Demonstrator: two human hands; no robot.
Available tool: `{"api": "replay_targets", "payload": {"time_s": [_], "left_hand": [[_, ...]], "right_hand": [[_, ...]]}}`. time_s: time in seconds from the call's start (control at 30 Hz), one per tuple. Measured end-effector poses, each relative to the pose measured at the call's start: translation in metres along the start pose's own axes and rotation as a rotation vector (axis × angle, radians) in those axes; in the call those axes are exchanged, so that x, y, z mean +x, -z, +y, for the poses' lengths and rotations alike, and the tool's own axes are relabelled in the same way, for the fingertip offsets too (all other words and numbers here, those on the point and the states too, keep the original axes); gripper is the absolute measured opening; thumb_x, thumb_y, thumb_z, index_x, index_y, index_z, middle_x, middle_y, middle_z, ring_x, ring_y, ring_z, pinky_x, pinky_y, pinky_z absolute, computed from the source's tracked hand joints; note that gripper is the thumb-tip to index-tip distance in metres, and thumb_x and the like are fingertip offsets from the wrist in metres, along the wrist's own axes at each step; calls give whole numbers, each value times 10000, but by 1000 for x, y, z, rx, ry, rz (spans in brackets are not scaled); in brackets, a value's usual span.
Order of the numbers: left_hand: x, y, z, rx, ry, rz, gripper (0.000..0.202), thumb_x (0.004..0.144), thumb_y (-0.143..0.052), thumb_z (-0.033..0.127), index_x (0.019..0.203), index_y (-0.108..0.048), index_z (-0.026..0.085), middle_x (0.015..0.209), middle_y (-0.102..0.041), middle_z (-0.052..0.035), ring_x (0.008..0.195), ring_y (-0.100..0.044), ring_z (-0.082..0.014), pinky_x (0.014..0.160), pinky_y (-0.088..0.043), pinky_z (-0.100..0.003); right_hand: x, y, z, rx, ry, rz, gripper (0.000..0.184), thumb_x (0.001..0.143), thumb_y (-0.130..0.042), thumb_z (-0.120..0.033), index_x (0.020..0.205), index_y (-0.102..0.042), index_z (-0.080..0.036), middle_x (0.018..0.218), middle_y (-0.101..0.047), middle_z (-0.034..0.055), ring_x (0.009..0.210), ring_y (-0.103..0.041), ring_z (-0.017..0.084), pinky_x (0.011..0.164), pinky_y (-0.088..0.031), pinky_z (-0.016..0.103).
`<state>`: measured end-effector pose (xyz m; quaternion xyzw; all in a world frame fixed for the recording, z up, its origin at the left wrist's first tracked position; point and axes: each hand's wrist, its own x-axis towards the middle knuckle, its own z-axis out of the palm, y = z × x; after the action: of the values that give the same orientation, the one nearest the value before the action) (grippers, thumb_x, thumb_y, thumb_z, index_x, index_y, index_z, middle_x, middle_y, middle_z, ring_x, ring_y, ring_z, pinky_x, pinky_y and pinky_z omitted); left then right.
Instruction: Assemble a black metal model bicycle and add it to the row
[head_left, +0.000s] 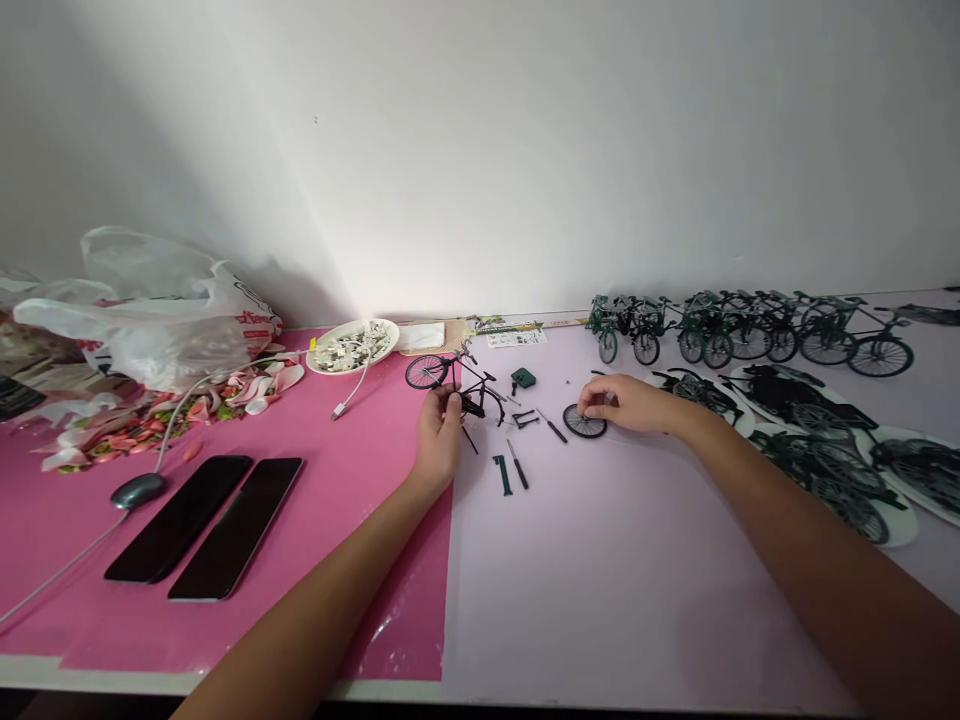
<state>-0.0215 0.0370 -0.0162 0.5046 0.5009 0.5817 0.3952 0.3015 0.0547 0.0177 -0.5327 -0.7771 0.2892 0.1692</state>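
Observation:
My left hand is closed around a black model bicycle, which carries a single spoked wheel at its left end; the fork at the other end has none. My right hand pinches a loose bicycle wheel near its hub, low over the lilac sheet. Between the hands lie two small screwdrivers, a dark green flat part, a small black bracket-like part and a green block-shaped piece. The fingertips of my left hand are partly hidden by the bicycle.
Several finished model bicycles stand along the wall at right. Plates of bicycle parts lie before them. At left are two phones, a mouse-like device, petals, a plastic bag and a plate of small white pieces.

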Motion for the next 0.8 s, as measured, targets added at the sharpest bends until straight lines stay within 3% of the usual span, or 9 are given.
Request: {"api": "replay_targets", "payload": {"time_s": [0.43, 0.8], "left_hand": [[1, 1, -2, 15, 2, -8, 322, 973, -540, 404, 1192, -622, 183, 1165, -681, -105, 1028, -643, -204, 850, -517, -326], [2, 1, -4, 6, 13, -12, 327, 964, -550, 411, 1186, -616, 180, 1182, -673, -113, 1046, -641, -216, 845, -510, -331]], "right_hand": [[-2, 5, -12, 34, -60, -73, 354, 798, -665, -561, 923, -747, -240, 1042, -753, 80, 966, -679, 289, 852, -519, 391], [0, 0, -5, 55, -52, -61, 347, 789, -679, -569, 911, -725, -247, 1052, -753, 79, 969, -680, 286, 833, -522, 387]]}}
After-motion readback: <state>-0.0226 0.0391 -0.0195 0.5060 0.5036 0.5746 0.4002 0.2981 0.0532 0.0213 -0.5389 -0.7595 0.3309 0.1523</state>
